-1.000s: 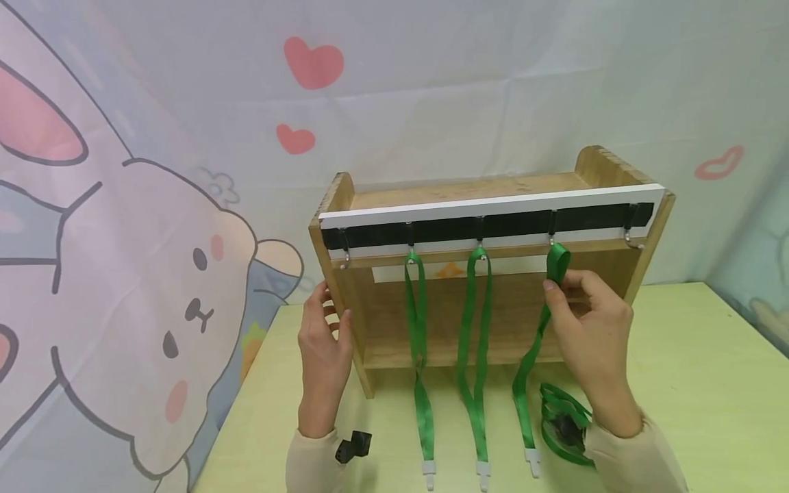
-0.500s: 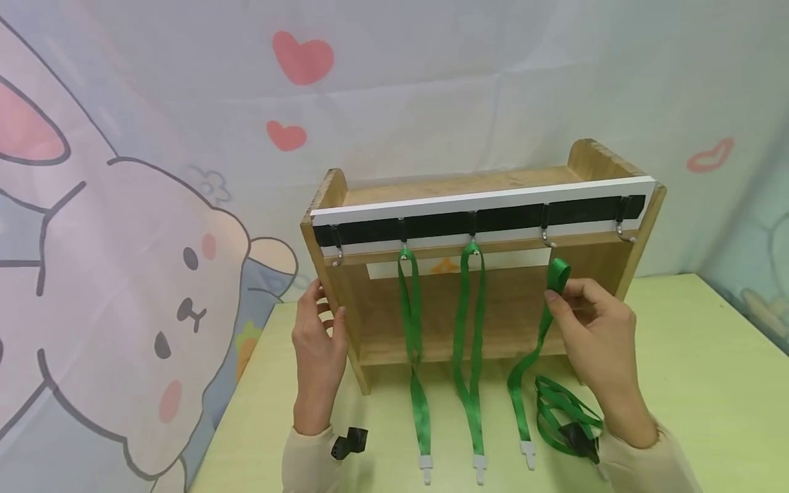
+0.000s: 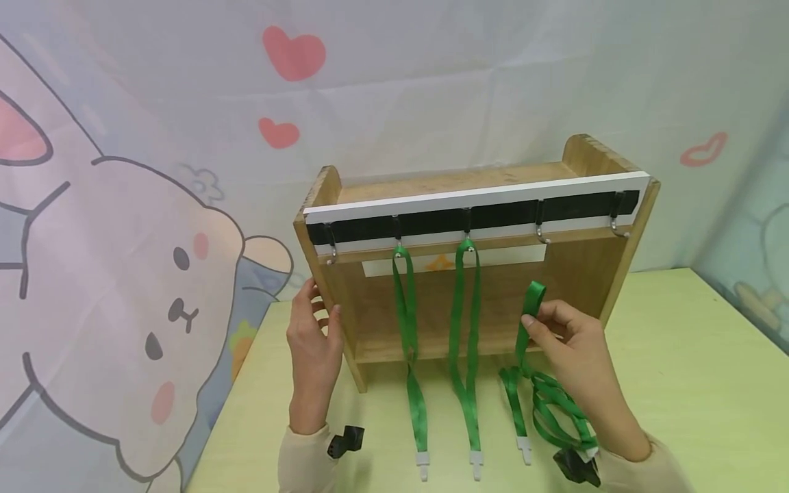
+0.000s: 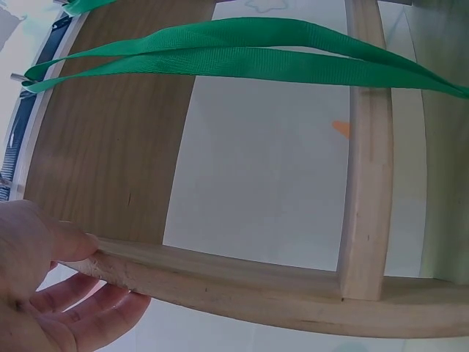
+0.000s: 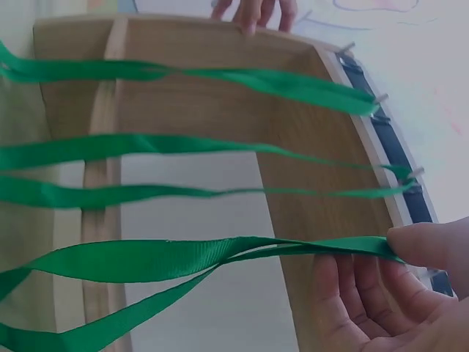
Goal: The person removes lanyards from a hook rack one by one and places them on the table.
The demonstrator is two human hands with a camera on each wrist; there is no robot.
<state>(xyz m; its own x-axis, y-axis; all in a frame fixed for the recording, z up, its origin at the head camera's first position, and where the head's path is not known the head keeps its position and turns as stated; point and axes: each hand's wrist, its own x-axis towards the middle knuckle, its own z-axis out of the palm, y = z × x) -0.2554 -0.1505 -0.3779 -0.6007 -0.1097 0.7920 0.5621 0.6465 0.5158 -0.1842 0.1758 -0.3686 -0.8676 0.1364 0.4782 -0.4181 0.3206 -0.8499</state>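
In the head view, my left hand (image 3: 314,356) grips the left side panel of a wooden shelf rack (image 3: 354,294), its thumb in front and fingers round the outer side. My right hand (image 3: 576,356) pinches the looped top of a green lanyard (image 3: 533,299) between thumb and fingers, below and clear of the metal hooks. Its strap bends near the table, and its white clip lies towards the front. Two more green lanyards, one left (image 3: 419,411) and one in the middle (image 3: 471,411), hang from the second and third hooks. The right wrist view also shows the pinched lanyard (image 5: 139,260).
A white rail with a black strip (image 3: 431,220) carries several hooks; the fourth hook (image 3: 541,234) and the outer ones hold nothing. A loose coil of green lanyard (image 3: 545,418) lies on the pale table (image 3: 690,356) beside my right forearm. A printed cloth (image 3: 401,61) hangs behind.
The lanyard loop in my right hand has come away from the fourth hook and moved down and slightly left, its strap now slack. My left hand stays on the rack.
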